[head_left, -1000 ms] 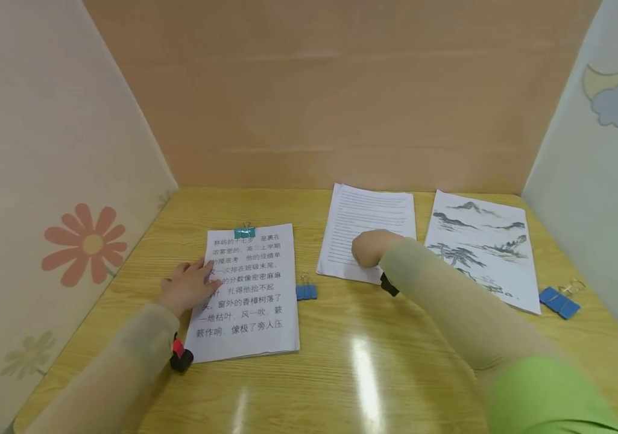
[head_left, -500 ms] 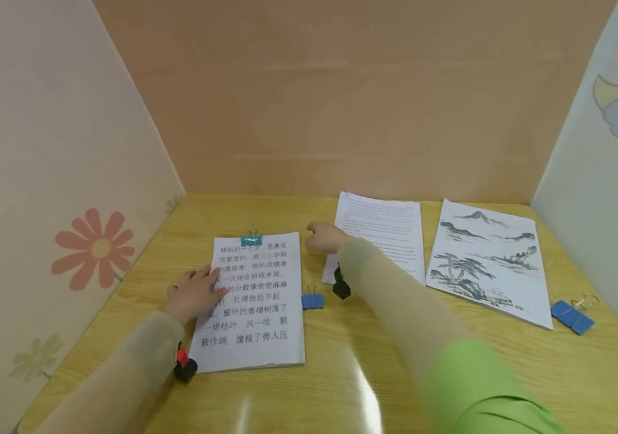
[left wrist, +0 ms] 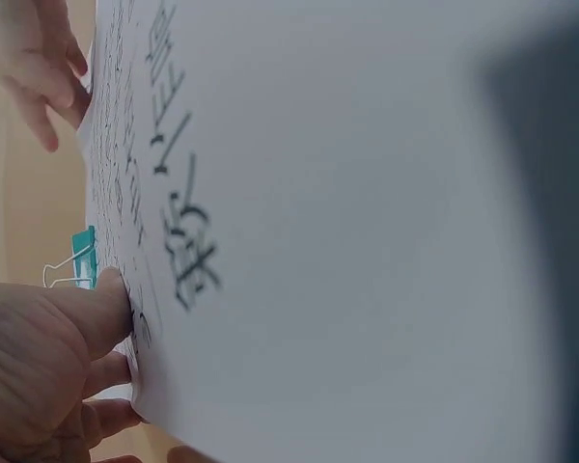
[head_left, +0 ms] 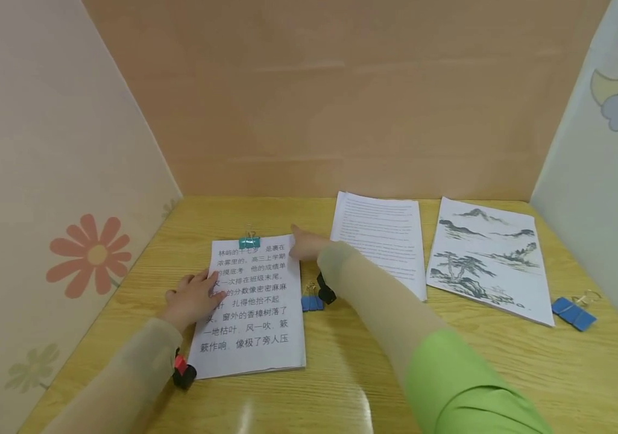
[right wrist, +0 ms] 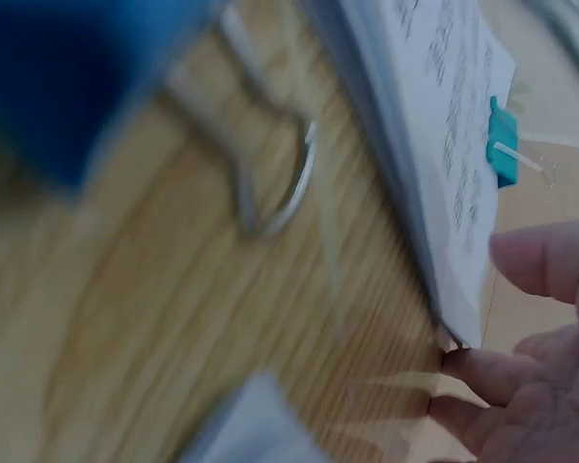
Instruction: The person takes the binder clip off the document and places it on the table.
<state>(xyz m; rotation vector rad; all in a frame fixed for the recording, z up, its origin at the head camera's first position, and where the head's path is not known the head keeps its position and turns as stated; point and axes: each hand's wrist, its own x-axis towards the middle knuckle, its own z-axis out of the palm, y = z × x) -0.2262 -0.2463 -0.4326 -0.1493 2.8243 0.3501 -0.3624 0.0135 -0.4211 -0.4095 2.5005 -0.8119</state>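
A stack of printed paper [head_left: 254,331] with large characters lies on the wooden table, a teal binder clip [head_left: 249,242] on its top edge. My left hand [head_left: 191,299] holds the stack's left edge, thumb on the top sheet and fingers curled at the side in the left wrist view. At the upper right corner is my right hand [head_left: 309,246], its thumb [right wrist: 540,258] over the sheet's edge and the other fingers apart beside the corner. A blue binder clip [head_left: 313,302] lies close to the stack's right edge, partly behind the right wrist's black camera.
A stack of finely printed sheets [head_left: 379,226] lies at the back, partly covered by the right forearm. To its right rests a stack with a landscape painting [head_left: 488,259]. Another blue binder clip [head_left: 574,312] lies beyond that. Walls stand at the left, back and right.
My right hand has moved left from over the finely printed sheets to the upper right corner of the clipped stack. The left hand stays at the stack's left edge.
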